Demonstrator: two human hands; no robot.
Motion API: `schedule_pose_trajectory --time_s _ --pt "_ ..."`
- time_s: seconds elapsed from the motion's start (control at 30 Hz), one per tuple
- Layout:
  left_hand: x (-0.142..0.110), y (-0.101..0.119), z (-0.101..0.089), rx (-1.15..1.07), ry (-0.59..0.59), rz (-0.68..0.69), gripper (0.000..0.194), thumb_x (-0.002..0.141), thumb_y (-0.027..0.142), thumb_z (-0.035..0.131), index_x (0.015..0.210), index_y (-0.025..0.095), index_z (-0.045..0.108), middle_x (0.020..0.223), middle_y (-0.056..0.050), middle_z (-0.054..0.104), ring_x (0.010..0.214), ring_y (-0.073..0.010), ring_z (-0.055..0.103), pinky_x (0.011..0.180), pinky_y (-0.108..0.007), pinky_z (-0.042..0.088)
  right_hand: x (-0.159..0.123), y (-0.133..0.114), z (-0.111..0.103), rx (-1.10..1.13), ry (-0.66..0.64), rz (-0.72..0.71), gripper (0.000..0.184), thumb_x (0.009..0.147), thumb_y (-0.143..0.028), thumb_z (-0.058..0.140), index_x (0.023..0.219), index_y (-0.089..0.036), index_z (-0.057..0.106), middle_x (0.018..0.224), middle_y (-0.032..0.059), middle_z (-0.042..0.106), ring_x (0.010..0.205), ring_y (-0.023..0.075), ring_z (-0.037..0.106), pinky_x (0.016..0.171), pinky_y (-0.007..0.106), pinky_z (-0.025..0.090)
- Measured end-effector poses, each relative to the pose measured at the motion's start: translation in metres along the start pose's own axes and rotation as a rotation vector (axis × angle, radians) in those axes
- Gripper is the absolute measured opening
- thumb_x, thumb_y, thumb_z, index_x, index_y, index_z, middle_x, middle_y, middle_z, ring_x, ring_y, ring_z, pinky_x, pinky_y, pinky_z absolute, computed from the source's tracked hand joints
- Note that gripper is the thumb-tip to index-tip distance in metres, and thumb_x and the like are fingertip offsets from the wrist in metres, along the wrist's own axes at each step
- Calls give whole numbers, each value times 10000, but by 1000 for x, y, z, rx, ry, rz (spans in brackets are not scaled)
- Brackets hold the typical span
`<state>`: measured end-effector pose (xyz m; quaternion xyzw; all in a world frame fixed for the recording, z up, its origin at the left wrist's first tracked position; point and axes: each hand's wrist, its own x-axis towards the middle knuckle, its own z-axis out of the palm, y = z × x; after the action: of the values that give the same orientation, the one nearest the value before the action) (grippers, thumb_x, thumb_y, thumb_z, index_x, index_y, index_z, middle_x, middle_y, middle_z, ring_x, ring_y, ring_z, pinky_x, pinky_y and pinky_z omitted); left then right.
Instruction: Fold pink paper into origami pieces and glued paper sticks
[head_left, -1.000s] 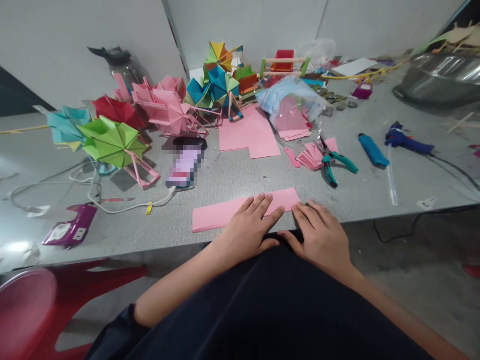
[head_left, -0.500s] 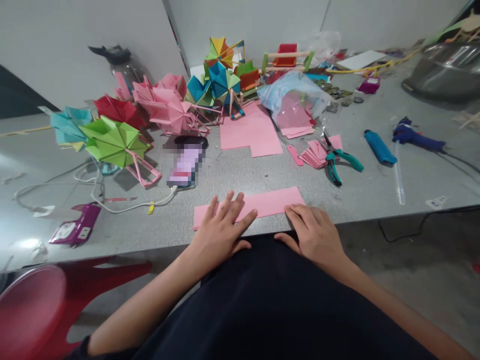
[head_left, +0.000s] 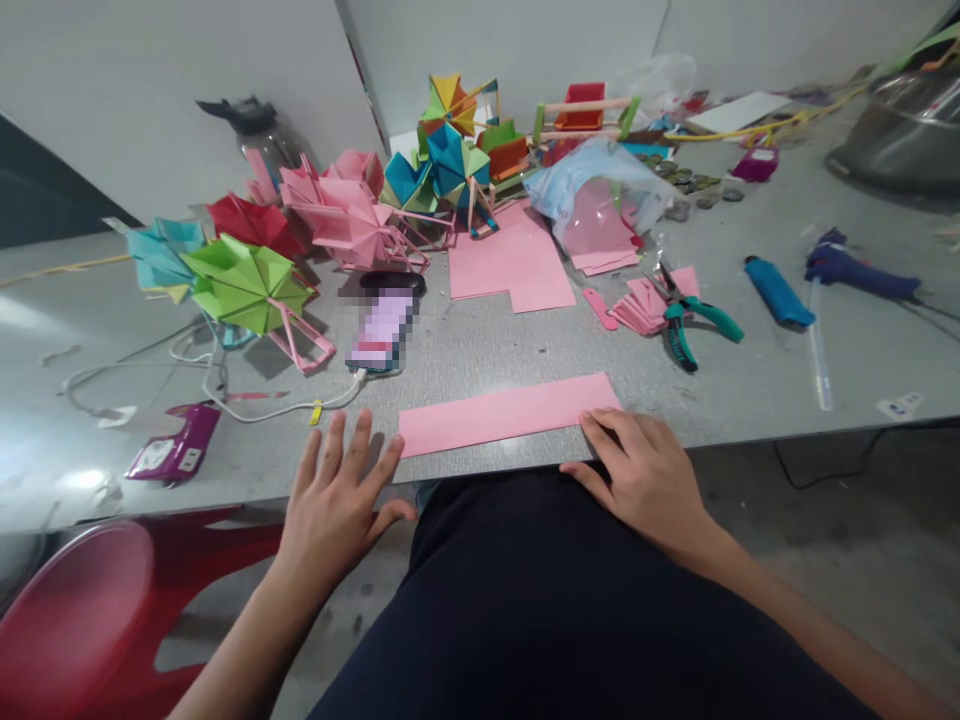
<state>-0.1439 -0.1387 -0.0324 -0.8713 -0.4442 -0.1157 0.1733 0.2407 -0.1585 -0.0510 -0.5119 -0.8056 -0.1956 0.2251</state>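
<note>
A long pink paper strip (head_left: pixel 502 413) lies flat near the front edge of the grey table. My left hand (head_left: pixel 341 490) is spread just off the strip's left end, its index fingertip close to the paper's corner; whether it touches cannot be made out. Over the strip's right end, my right hand (head_left: pixel 645 475) rests with its fingertips on the paper and its thumb apart at the table edge. Behind the strip lies a larger pink paper sheet (head_left: pixel 510 260) with a notched front edge. Small folded pink papers (head_left: pixel 645 305) sit beside teal-handled pliers (head_left: pixel 694 318).
A phone (head_left: pixel 386 325) on a white cable lies left of the middle. Folded paper models, such as a green one (head_left: pixel 251 285), crowd the back left. A blue glue gun (head_left: pixel 855 270) is at right. A red stool (head_left: pixel 82 610) stands below the table's left side.
My left hand has slid left along the strip and off its left end, uncovering the paper. My right hand stays at the right end. The whole view has shifted slightly.
</note>
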Motion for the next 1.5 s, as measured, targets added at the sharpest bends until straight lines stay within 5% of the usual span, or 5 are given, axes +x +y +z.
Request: schedule_pose_trajectory --time_s 0.2,0.47,0.7,1.17,1.5 --pt "18 30 -9 7 465 90 327 902 219 848 1193 148 717 1139 -142 813 1089 -295 767 1010 -419 565 -1 0 -2 0 43 -24 442 1072 -479 602 1147 -68 747 1066 158 765 971 269 659 868 396 466" --pt "41 58 3 -111 411 141 174 952 102 749 1048 230 679 857 -10 771 777 -188 706 767 -348 503 -12 6 -12 70 157 -32 48 977 -170 728 993 -154 770 862 55 755 811 204 626 770 360 450" --pt "40 53 5 -283 320 170 134 984 80 660 1011 210 684 766 4 703 688 -164 642 673 -320 472 -13 9 -12 87 168 -33 75 953 -94 719 935 -157 757 810 48 729 779 198 576 753 364 419" --pt "77 32 -5 -663 -215 -204 151 945 219 712 800 198 675 755 3 700 679 -159 644 614 -276 450 -2 26 -23 127 -118 132 289 1080 -279 562 851 -203 721 821 43 683 793 212 574 739 370 345" --pt "76 52 1 -478 69 109 284 965 26 519 989 199 743 978 -64 778 893 -220 705 818 -407 567 3 34 -22 240 -165 176 290 1085 -277 524 886 -223 728 863 41 695 829 204 621 796 382 374"
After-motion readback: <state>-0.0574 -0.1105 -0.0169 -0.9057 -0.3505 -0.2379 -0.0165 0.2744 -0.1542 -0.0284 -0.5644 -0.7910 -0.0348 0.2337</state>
